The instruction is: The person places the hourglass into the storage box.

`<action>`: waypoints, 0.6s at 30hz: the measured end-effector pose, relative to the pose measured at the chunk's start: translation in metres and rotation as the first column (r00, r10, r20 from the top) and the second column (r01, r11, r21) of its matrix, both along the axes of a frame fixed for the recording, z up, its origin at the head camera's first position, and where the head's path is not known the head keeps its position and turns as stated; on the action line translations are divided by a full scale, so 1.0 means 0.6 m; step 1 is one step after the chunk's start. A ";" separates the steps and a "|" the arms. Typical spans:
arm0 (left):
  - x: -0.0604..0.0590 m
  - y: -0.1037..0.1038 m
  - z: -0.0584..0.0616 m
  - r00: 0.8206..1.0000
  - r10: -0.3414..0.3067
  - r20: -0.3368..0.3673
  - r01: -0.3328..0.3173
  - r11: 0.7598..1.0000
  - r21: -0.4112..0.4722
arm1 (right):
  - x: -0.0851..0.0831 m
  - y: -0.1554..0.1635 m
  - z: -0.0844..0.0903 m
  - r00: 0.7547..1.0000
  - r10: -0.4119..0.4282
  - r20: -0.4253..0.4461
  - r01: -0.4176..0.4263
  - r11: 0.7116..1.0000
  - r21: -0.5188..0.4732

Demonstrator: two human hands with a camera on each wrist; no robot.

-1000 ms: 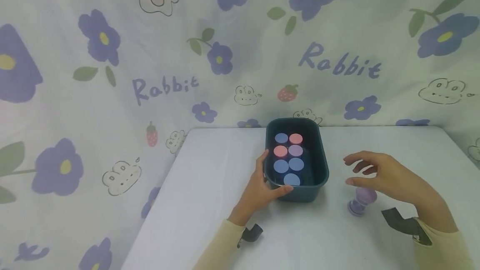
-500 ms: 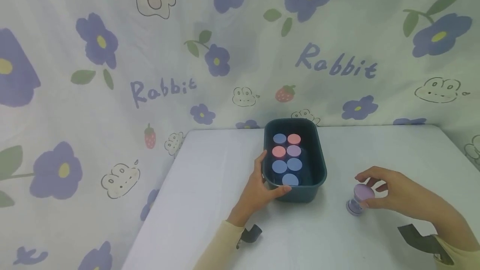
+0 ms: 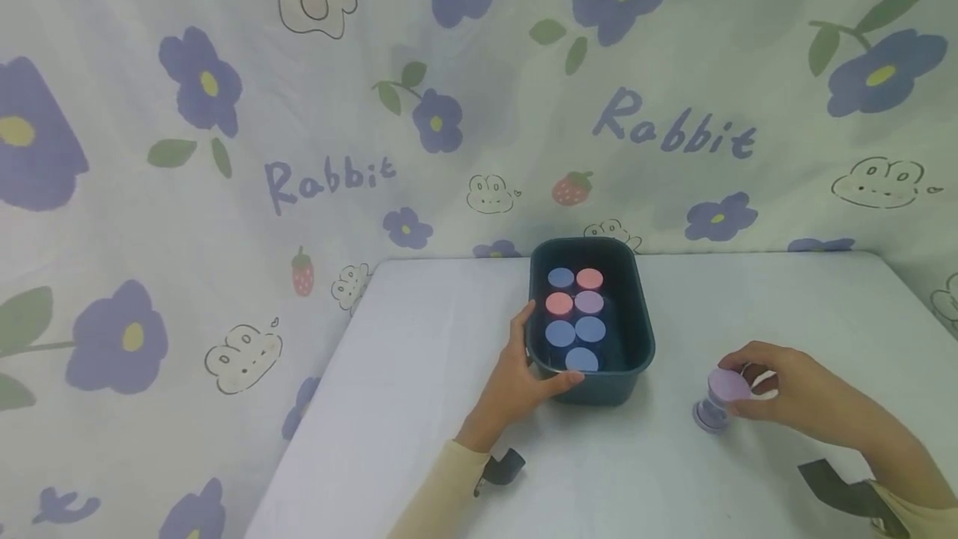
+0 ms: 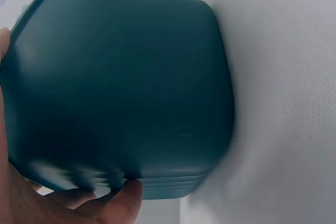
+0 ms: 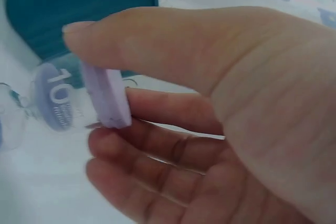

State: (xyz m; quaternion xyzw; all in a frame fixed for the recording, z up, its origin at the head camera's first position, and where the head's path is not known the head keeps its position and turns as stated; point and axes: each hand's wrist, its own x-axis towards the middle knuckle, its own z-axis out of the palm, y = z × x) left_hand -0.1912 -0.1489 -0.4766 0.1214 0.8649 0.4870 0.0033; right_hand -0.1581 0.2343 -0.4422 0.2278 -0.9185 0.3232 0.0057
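A sand timer (image 3: 713, 412) with purple ends and a clear body stands on the table, leaning slightly in the head view. My right hand (image 3: 797, 393) pinches its upper purple cap (image 5: 107, 98) between thumb and fingers, and the right wrist view shows a "10" printed on the glass. With my left hand (image 3: 509, 389) I grip the near left corner of a dark teal bin (image 3: 602, 389), thumb along the front and fingers at the left side. Inside the bin, several round discs show from above, such as a pink one (image 3: 559, 303) and a blue one (image 3: 581, 358); their lower parts are hidden.
The white table (image 3: 419, 339) carries the bin near its back edge, left of the timer. Behind hangs a curtain (image 3: 314, 106) printed with flowers and rabbits. Dark straps, one of them a left strap (image 3: 503, 467), sit at both wrists.
My right hand has come down beside the sand timer and its fingers have closed on the upper cap. The left hand and the bin have stayed in place.
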 end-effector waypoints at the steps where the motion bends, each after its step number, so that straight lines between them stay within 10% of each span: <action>1: 0.000 0.000 0.000 1.000 0.001 0.001 -0.001 1.000 -0.001 | -0.001 -0.001 0.000 1.000 -0.007 -0.012 0.007 1.000 0.001; 18: 0.002 0.000 0.005 1.000 -0.010 0.009 0.010 1.000 0.018 | -0.008 -0.020 0.056 0.980 -0.062 -0.188 0.021 0.977 -0.212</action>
